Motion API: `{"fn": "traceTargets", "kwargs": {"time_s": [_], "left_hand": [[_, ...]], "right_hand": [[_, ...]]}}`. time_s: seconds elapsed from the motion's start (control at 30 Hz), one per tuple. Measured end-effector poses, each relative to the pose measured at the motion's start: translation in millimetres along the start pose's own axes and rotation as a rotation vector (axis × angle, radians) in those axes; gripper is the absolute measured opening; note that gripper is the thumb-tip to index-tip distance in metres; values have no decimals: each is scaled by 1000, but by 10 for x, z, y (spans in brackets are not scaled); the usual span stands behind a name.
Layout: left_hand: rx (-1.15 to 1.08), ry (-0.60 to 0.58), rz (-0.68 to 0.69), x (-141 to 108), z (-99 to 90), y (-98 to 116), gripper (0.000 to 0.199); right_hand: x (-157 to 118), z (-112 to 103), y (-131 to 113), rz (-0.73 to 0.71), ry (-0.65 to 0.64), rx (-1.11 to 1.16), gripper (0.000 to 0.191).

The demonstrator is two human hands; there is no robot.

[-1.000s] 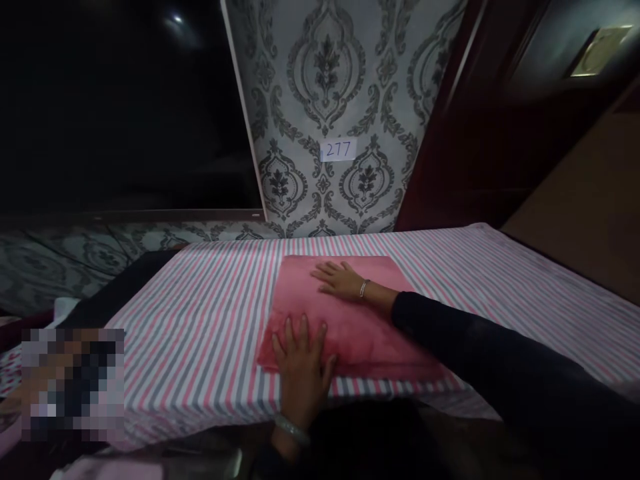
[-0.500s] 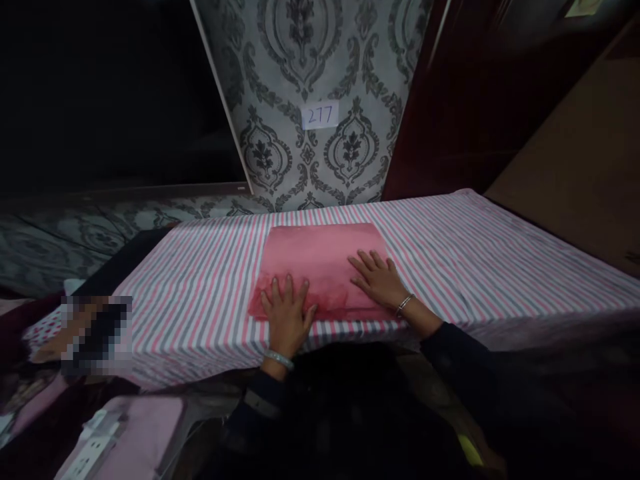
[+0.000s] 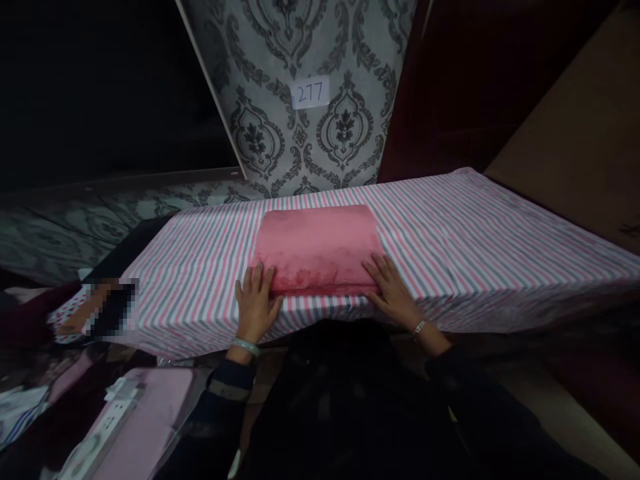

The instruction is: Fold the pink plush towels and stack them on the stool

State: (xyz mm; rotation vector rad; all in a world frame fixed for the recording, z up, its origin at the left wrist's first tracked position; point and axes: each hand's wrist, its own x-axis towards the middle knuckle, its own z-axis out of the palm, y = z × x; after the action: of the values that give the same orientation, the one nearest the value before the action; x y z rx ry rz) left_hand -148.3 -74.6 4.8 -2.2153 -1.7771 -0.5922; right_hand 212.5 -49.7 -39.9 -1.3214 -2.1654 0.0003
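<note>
A folded pink cloth [image 3: 317,240], plush-looking along its near edge, lies flat on a table covered by a striped tablecloth [image 3: 450,233]. At its near left corner rests my left hand [image 3: 256,305], fingers spread, with a bangle on the wrist. My right hand [image 3: 393,288] touches the near right corner, its fingers apart and a bracelet on the wrist. Neither hand grips the cloth; both lie against its sides. What is under the palms is hidden.
A patterned wall with a paper label [image 3: 310,92] stands behind the table. A large dark screen [image 3: 110,87] hangs at the left. Below left, a power strip [image 3: 105,427] lies on a pink surface [image 3: 160,407]. A brown panel [image 3: 575,140] borders the right.
My left hand has slid left and my right hand right and nearer, from on top of the pink cloth to its near corners. The view has tilted down slightly.
</note>
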Motion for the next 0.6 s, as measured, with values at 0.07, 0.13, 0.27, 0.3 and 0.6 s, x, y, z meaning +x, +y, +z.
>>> {"fn": "traceTargets", "kwargs": {"time_s": [0.07, 0.13, 0.27, 0.3, 0.6], "left_hand": [[-61, -26, 41, -24, -1, -150, 63], [-110, -59, 82, -5, 4, -255, 61], [-135, -89, 66, 60, 16, -304, 61], [-141, -82, 54, 68, 21, -295, 61], [-236, 69, 25, 85, 117, -242, 65]], "right_hand": [[-127, -1, 13, 0, 29, 28, 68], [-164, 0, 19, 2, 39, 50, 68], [-121, 3, 20, 24, 35, 62, 67], [-110, 0, 17, 33, 28, 60, 66], [-72, -80, 5, 33, -35, 34, 85]]}}
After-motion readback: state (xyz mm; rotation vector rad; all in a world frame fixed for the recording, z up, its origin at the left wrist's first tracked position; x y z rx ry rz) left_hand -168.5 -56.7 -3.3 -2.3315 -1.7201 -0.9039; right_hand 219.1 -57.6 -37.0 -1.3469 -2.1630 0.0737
